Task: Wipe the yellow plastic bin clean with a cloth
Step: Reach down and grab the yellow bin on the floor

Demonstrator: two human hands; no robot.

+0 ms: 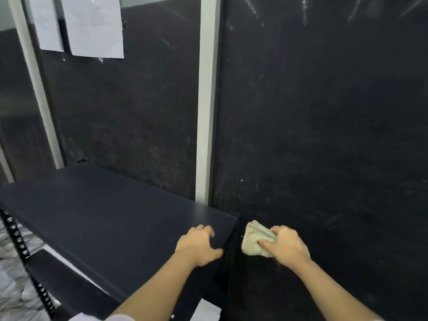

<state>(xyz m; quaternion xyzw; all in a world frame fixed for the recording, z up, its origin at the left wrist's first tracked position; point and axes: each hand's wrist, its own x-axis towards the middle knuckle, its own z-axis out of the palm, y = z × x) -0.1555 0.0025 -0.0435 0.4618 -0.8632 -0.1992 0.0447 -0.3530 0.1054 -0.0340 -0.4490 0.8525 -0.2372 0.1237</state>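
My right hand (286,245) grips a folded pale cream cloth (254,239), its thumb pressed over the fold. The cloth sticks out to the left of the hand, in front of a dark wall. My left hand (199,243) rests with relaxed fingers on the right end of a dark shelf top (104,216) and holds nothing. No yellow plastic bin is in view.
A black wall panel (324,123) fills the right and back. A white vertical post (206,100) stands behind the shelf. Two paper sheets (92,26) hang at the top left. A perforated black upright (25,251) of the rack runs down the left edge.
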